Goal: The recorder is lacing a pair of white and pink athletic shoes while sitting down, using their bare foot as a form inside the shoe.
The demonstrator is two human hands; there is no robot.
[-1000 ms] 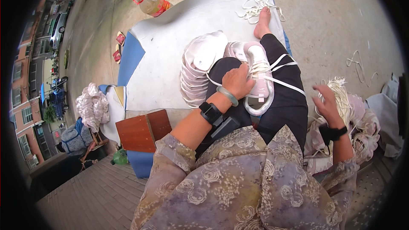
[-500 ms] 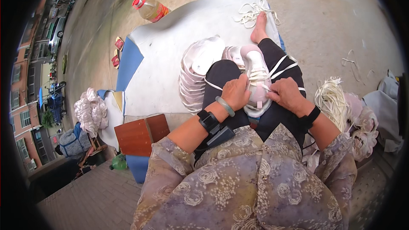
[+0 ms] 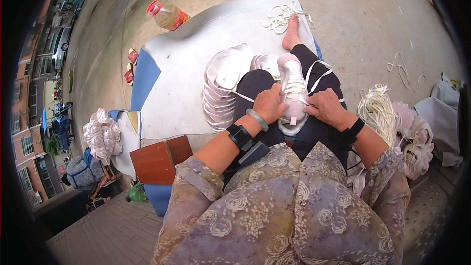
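Lacing a pale pink shoe [image 3: 293,88] on the lap — seen from above.

The left hand [image 3: 269,104] clasps the shoe's side while the right hand [image 3: 326,108] pinches the white lace [image 3: 314,71] beside it; the work goes best with the shoe braced firmly on the thigh and the lace drawn evenly, eyelet by eyelet. A stack of white uppers [image 3: 221,91] lies just beside on the mat [image 3: 181,73]. The fingertips, the eyelets and the lace ends stay hidden or too small to tell.
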